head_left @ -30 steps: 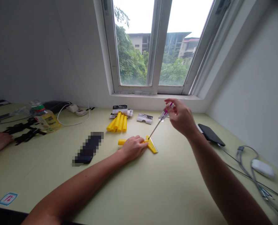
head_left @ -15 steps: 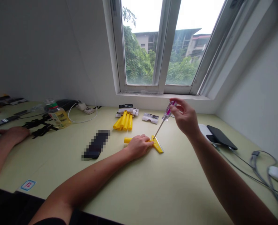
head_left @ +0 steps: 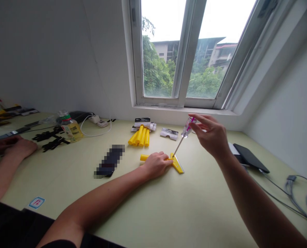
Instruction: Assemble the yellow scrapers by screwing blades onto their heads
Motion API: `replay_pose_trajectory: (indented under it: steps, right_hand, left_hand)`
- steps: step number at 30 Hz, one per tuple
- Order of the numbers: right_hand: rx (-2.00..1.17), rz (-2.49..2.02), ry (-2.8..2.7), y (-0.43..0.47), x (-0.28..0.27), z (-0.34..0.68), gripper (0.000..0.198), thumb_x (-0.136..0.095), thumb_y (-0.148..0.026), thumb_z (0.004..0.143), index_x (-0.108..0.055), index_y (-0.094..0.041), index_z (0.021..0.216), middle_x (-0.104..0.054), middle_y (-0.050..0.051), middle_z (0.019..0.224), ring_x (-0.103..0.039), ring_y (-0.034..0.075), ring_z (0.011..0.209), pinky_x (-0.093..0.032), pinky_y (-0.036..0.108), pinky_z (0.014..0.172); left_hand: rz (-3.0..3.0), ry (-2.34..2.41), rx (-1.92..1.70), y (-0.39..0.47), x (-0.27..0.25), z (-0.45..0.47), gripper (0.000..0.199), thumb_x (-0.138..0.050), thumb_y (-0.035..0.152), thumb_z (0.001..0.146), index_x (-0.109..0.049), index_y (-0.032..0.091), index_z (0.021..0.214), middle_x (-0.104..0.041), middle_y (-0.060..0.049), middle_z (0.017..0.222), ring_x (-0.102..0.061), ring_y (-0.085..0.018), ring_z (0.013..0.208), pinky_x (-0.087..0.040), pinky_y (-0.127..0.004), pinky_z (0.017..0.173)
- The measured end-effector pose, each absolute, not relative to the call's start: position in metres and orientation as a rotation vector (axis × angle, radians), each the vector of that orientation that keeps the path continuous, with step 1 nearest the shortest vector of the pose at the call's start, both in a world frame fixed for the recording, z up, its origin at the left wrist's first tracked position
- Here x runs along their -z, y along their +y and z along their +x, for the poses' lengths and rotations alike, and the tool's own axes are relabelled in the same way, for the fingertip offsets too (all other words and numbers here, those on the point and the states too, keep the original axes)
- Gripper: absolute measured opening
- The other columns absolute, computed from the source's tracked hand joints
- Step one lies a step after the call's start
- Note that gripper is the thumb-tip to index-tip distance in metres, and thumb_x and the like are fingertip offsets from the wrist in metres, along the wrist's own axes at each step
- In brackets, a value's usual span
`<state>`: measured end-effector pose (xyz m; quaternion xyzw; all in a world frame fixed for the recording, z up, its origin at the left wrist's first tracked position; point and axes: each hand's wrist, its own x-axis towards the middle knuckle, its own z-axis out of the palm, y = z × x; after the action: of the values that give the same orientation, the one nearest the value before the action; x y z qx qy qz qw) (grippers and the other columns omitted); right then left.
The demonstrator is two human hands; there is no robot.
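Note:
A yellow scraper [head_left: 178,166] lies on the pale green table, its metal blade edge facing right. My left hand [head_left: 157,165] is closed over its handle and presses it to the tabletop; the handle's end sticks out to the left of the hand. Above the scraper head, my right hand [head_left: 210,132] grips the clear and purple handle of a screwdriver [head_left: 179,145] with thumb and fingers. The screwdriver leans to the right, and its tip meets the scraper head close to my left fingertips. Any screw under the tip is too small to make out.
Behind my left hand lie several yellow handles [head_left: 140,136] and printed cards [head_left: 169,133]. A blurred dark phone [head_left: 109,162] is to the left, beyond it a bottle [head_left: 72,129] and black gloves [head_left: 53,141]. Another person's hand [head_left: 20,146] rests far left. Cables [head_left: 279,201] and a black device [head_left: 250,158] occupy the right.
The view has shifted slightly, so everything sits a little further right and lower. My right hand's fingers have changed their position on the screwdriver handle; the tip stays at the scraper head.

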<state>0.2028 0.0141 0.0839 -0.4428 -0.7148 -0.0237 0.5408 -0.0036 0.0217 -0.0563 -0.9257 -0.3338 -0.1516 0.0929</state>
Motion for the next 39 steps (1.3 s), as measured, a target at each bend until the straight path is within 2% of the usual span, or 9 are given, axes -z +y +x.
replay_pose_trajectory:
  steps: [3,8,13,17,23,28,33,36,39]
  right_hand:
    - [-0.030,-1.041,-1.673,0.015,-0.082,0.202,0.033,-0.056,-0.032,0.087,-0.065,-0.025,0.117,-0.070,0.005,0.105,-0.070,0.019,0.080,-0.057,0.039,0.080]
    - [-0.084,-1.017,-1.571,0.022,-0.078,0.204,0.028,-0.066,-0.039,0.078,-0.068,-0.022,0.101,-0.066,0.006,0.104,-0.067,0.018,0.079,-0.059,0.035,0.071]
    - [-0.269,-0.947,-1.612,0.030,-0.074,0.208,0.031,-0.052,-0.030,0.087,-0.060,-0.023,0.116,-0.066,0.006,0.106,-0.067,0.018,0.087,-0.057,0.038,0.080]
    - [-0.101,-1.064,-1.587,0.032,-0.072,0.209,0.035,-0.062,-0.038,0.080,-0.064,-0.025,0.113,-0.061,0.008,0.112,-0.063,0.020,0.085,-0.057,0.034,0.066]
    - [-0.233,-0.995,-1.664,0.032,-0.069,0.208,0.041,-0.054,-0.030,0.085,-0.054,-0.028,0.125,-0.066,0.005,0.102,-0.063,0.020,0.091,-0.056,0.036,0.077]
    - [-0.091,-1.095,-1.608,0.032,-0.070,0.208,0.043,-0.065,-0.037,0.077,-0.059,-0.026,0.117,-0.064,0.007,0.110,-0.063,0.021,0.086,-0.056,0.034,0.065]
    - [-0.393,-0.897,-1.760,0.032,-0.071,0.210,0.045,-0.053,-0.031,0.086,-0.049,-0.028,0.131,-0.064,0.005,0.116,-0.065,0.019,0.094,-0.055,0.039,0.084]
    - [-0.278,-0.994,-1.719,0.030,-0.071,0.208,0.049,-0.062,-0.037,0.080,-0.050,-0.028,0.126,-0.066,0.005,0.107,-0.065,0.022,0.091,-0.056,0.039,0.076]
    - [-0.148,-1.083,-1.687,0.027,-0.073,0.208,0.043,-0.065,-0.038,0.078,-0.058,-0.027,0.118,-0.064,0.006,0.105,-0.063,0.022,0.090,-0.056,0.038,0.072]
  left_hand:
    - [-2.743,-0.989,0.449,0.022,0.057,-0.004,0.028,-0.043,0.025,0.094,-0.064,0.027,0.112,-0.065,-0.005,0.094,-0.056,-0.018,0.086,-0.046,-0.029,0.072]
    - [-2.745,-0.971,0.458,0.023,0.058,-0.004,0.028,-0.043,0.022,0.093,-0.064,0.027,0.112,-0.066,-0.004,0.094,-0.056,-0.018,0.085,-0.045,-0.029,0.070]
    - [-2.750,-0.971,0.471,0.023,0.057,-0.004,0.028,-0.042,0.024,0.094,-0.065,0.027,0.111,-0.065,-0.005,0.093,-0.056,-0.018,0.086,-0.045,-0.029,0.071]
    - [-2.761,-0.975,0.476,0.022,0.056,-0.003,0.029,-0.040,0.028,0.096,-0.065,0.027,0.110,-0.065,-0.006,0.092,-0.056,-0.018,0.086,-0.046,-0.029,0.072]
    - [-2.774,-0.985,0.506,0.022,0.058,-0.003,0.028,-0.042,0.027,0.095,-0.066,0.027,0.109,-0.065,-0.006,0.093,-0.056,-0.018,0.087,-0.046,-0.029,0.073]
    - [-2.772,-0.972,0.504,0.023,0.058,-0.004,0.030,-0.040,0.029,0.096,-0.065,0.027,0.112,-0.065,-0.006,0.095,-0.057,-0.018,0.087,-0.046,-0.030,0.073]
    - [-2.768,-0.974,0.490,0.023,0.058,-0.004,0.031,-0.039,0.028,0.096,-0.065,0.027,0.112,-0.066,-0.006,0.095,-0.057,-0.018,0.088,-0.046,-0.030,0.073]
    - [-2.769,-0.972,0.491,0.023,0.058,-0.004,0.030,-0.041,0.027,0.095,-0.065,0.027,0.113,-0.065,-0.006,0.094,-0.057,-0.018,0.087,-0.046,-0.030,0.073]
    - [-2.765,-0.974,0.496,0.023,0.058,-0.003,0.030,-0.041,0.027,0.095,-0.065,0.027,0.113,-0.065,-0.006,0.095,-0.057,-0.018,0.087,-0.046,-0.030,0.073]
